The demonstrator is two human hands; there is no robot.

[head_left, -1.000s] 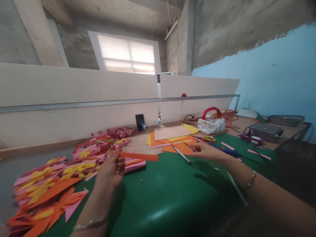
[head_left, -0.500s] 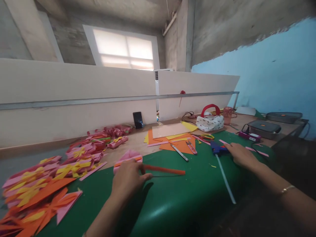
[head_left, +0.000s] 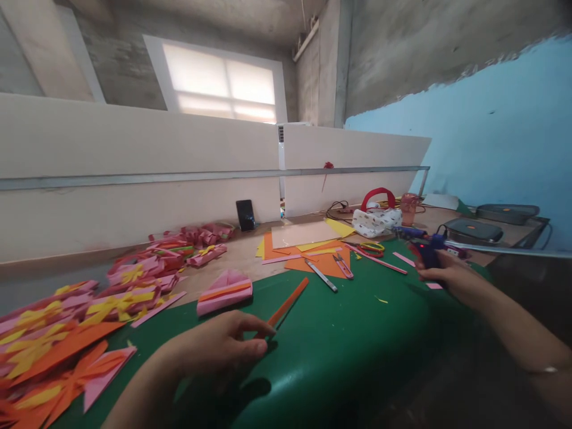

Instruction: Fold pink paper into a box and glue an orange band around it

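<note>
A narrow orange paper strip (head_left: 291,301) is pinched by one end between the thumb and fingers of my left hand (head_left: 218,345), its far end pointing away to the right over the green mat (head_left: 357,333). Just beyond that hand lies a folded pink paper piece (head_left: 226,295) with an orange band across it. My right hand (head_left: 456,279) is wrapped round the handle of a blue glue gun (head_left: 428,253), raised off the mat with its nozzle to the left and a small red light showing. A long pale glue stick (head_left: 509,249) sticks out of its back.
Several pink and yellow paper bows (head_left: 120,304) are heaped at the left. Orange sheets (head_left: 286,257), a craft knife (head_left: 322,276), thread snips (head_left: 343,267) and scissors (head_left: 370,246) lie mid-table. Behind stand a phone (head_left: 245,215) and a patterned bag (head_left: 375,221); lidded containers (head_left: 472,229) are at right.
My left hand has come nearer with the orange strip, away from the pink piece. My right hand has lifted and turned the glue gun; its glue stick now points right rather than toward me.
</note>
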